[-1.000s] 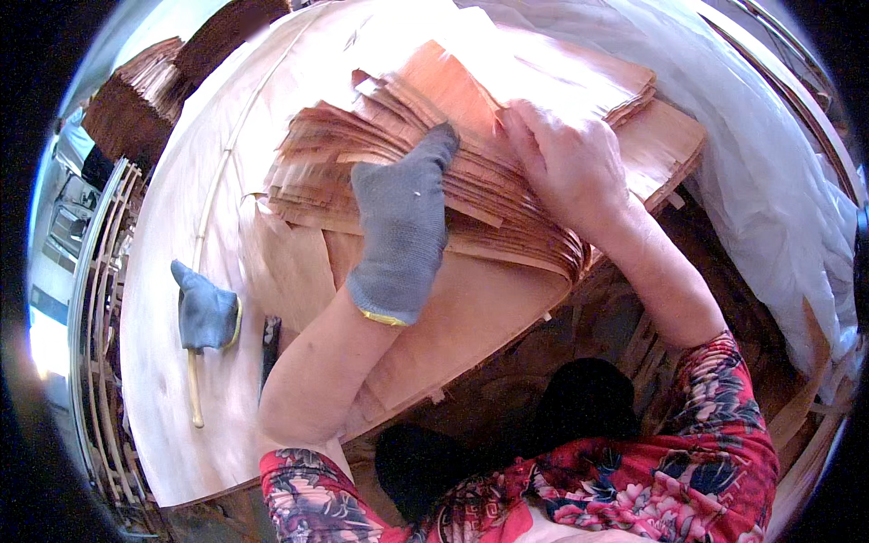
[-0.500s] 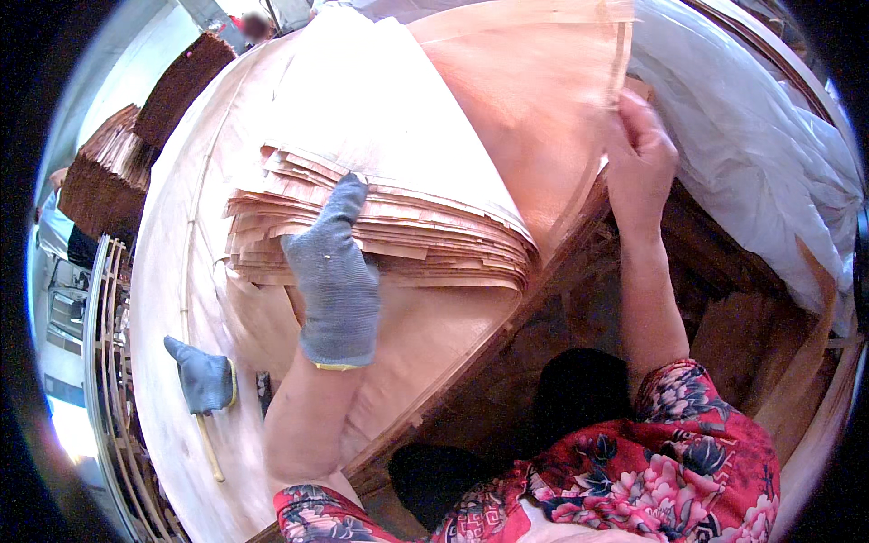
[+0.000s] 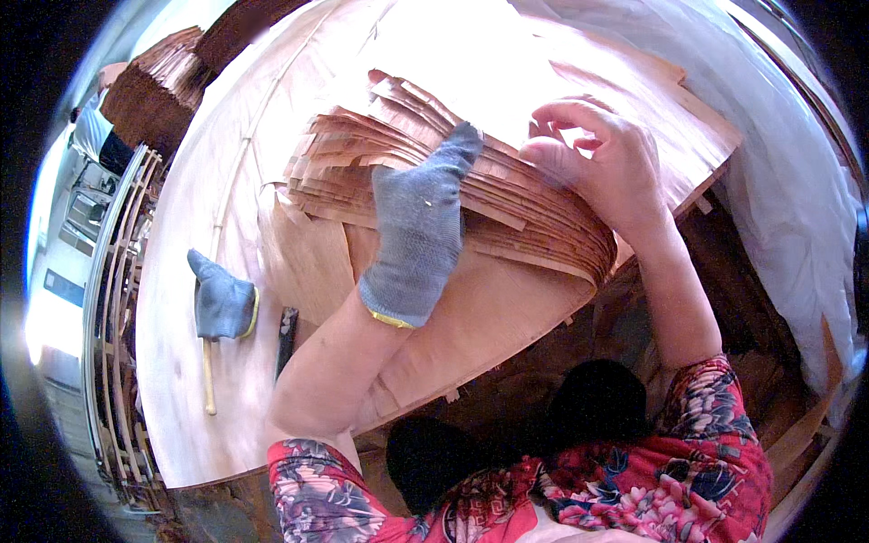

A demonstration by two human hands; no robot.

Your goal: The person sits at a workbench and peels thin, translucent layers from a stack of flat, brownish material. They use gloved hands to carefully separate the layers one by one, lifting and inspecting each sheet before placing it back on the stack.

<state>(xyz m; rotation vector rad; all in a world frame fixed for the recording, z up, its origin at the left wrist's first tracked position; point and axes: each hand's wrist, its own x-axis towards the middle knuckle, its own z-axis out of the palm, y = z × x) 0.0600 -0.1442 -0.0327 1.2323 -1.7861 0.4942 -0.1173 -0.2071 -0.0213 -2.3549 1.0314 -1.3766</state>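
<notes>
A thick bundle of thin wood veneer sheets (image 3: 534, 199) lies folded over, its layered edges fanned toward me. My left hand (image 3: 421, 217), in a grey knitted glove, clasps these layers with its thumb stretched across the top; the other fingers are mostly hidden. Bare and loosely curved, my right hand (image 3: 606, 163) is over the bundle's right part. Its thumb and forefinger are apart, with nothing visible between them. Whether the fingertips touch the top sheet I cannot tell, as glare washes out that area. Under the bundle spreads a flat veneer sheet (image 3: 489, 299).
Left of my arm lie a second grey glove (image 3: 224, 303), a thin yellowish stick (image 3: 210, 380) and a dark narrow tool (image 3: 286, 339). Brown veneer stacks (image 3: 149, 100) stand at the far left, near another person (image 3: 93, 127). White plastic sheeting (image 3: 769, 181) drapes along the right.
My right hand has let go of the large sheet's right edge and moved left to the bundle. The view has shifted, and my left hand still clasps the layers.
</notes>
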